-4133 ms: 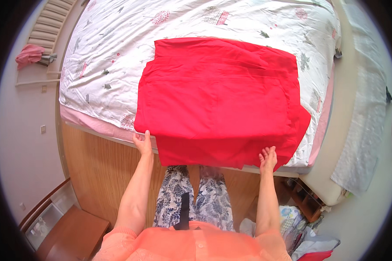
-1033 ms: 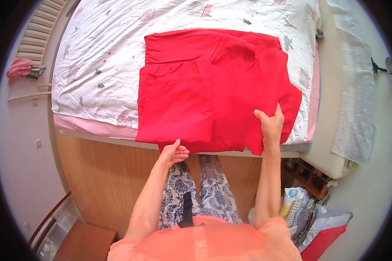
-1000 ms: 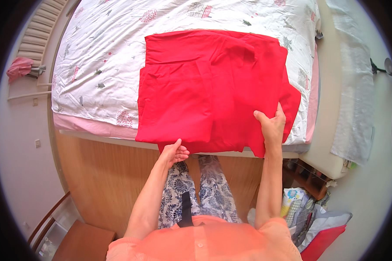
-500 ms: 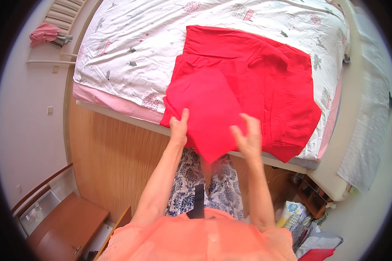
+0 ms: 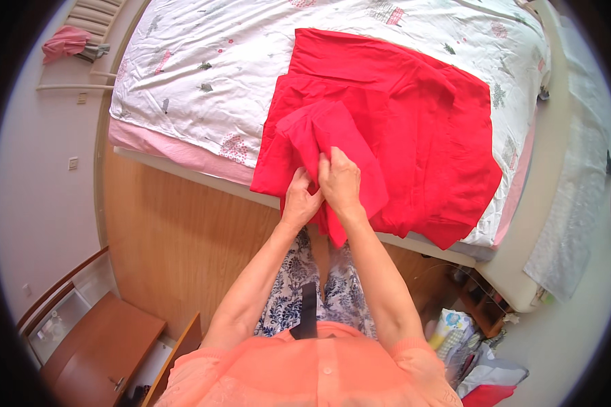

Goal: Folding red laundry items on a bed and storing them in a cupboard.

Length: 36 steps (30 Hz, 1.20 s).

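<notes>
A large red cloth [image 5: 441, 142] lies over the near side of the bed, in layers with creases and uneven edges. On top of it is a brighter red piece of fabric [image 5: 361, 169]; whether it is part of the same cloth I cannot tell. My left hand [image 5: 301, 199] grips this fabric near the bed's front edge, fingers closed. Right beside it, slightly farther from me, my right hand [image 5: 339, 179] pinches the same fabric, gathering it into folds. A corner of the fabric hangs down below my hands, past the mattress edge.
Under the cloth, a white patterned bed cover [image 5: 190, 115] spreads over a pink sheet [image 5: 176, 152]. A headboard [image 5: 523, 264] borders the bed at right. Bags and folded textiles [image 5: 455, 339] sit at lower right, a brown cabinet [image 5: 108, 346] at lower left. Wood flooring [image 5: 176, 224] runs alongside.
My hands were apart at the two sides of the brighter fabric, the right one open. Now they are close together, gripping it, and its flat flap is bunched into folds.
</notes>
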Tool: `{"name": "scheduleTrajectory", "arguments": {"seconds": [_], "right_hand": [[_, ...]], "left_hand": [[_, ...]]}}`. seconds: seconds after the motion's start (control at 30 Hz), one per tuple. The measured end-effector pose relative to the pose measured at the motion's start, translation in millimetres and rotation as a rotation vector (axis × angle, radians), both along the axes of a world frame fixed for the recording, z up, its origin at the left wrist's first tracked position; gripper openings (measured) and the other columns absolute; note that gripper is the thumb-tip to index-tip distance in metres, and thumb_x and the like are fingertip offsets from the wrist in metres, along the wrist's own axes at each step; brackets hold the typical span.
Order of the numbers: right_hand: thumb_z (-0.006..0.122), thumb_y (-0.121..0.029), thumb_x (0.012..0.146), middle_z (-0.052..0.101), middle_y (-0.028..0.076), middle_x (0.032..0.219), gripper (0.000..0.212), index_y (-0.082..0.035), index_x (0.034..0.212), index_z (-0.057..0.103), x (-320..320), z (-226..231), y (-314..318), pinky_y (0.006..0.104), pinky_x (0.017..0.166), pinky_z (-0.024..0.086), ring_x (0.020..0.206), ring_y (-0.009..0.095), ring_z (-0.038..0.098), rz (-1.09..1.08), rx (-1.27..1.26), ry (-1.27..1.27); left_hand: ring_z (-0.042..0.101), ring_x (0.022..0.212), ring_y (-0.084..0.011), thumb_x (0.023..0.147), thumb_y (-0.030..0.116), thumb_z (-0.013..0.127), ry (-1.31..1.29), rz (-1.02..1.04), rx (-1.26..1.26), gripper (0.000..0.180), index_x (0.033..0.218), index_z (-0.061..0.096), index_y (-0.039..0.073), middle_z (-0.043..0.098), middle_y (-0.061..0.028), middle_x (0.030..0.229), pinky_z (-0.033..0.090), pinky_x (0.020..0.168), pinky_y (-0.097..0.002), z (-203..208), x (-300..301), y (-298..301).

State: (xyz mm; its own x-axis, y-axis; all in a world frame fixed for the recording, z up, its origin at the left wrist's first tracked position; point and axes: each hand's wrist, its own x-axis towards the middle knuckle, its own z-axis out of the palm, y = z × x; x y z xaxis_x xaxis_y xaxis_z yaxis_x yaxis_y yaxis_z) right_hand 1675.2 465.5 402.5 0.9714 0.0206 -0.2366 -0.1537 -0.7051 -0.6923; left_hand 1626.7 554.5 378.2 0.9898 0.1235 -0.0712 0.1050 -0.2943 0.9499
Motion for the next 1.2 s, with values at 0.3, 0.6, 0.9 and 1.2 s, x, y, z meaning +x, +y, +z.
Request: {"name": "scheduleTrajectory", "arguments": {"seconds": [0.3,0.6,0.9,1.2], "right_hand": [[0.058,-0.018,0.076,0.026,-0.007,0.052,0.037,-0.017,0.054,0.028,42.7,73.1,-125.4,0.0210,0.040,0.022,0.045,0.004,0.024,-0.894,0.783,-0.173],[0.038,-0.022,0.086,0.045,0.012,0.113,0.034,-0.001,0.112,0.040,-43.3,152.4,-218.5,0.0360,0.088,0.036,0.103,0.022,0.044,-0.871,1.095,-0.596],[0.042,-0.016,0.084,0.047,0.008,0.108,0.030,-0.008,0.112,0.039,-187.0,-37.9,-211.2,0.0369,0.072,0.047,0.092,0.021,0.051,-1.394,1.095,-0.159],[0.040,-0.015,0.085,0.046,0.010,0.110,0.030,-0.009,0.113,0.037,-200.8,-54.4,-208.2,0.0389,0.077,0.045,0.094,0.022,0.050,-1.596,1.014,0.000]], "left_hand": [[0.048,0.049,-0.0378,0.080,0.038,0.045,0.221,0.103,0.533,0.052,0.048,0.045,-0.004,0.047,-0.0235,0.051,0.036,0.047,-0.0443,35.3,42.5,50.6],[0.052,0.082,-0.0127,0.083,0.025,0.047,-0.100,0.554,-0.529,0.028,0.095,0.050,0.000,0.054,-0.0057,0.093,0.042,0.072,-0.0280,140.0,26.3,86.3],[0.048,0.098,-0.0192,0.083,0.023,0.045,0.358,0.875,-0.902,0.035,0.112,0.039,0.004,0.047,-0.0082,0.110,0.041,0.083,-0.0338,-44.7,-89.2,88.7],[0.046,0.102,-0.0217,0.084,0.023,0.043,0.505,0.917,-0.960,0.037,0.115,0.035,0.005,0.046,-0.0087,0.112,0.042,0.082,-0.0379,-65.8,-95.7,97.3]]}}
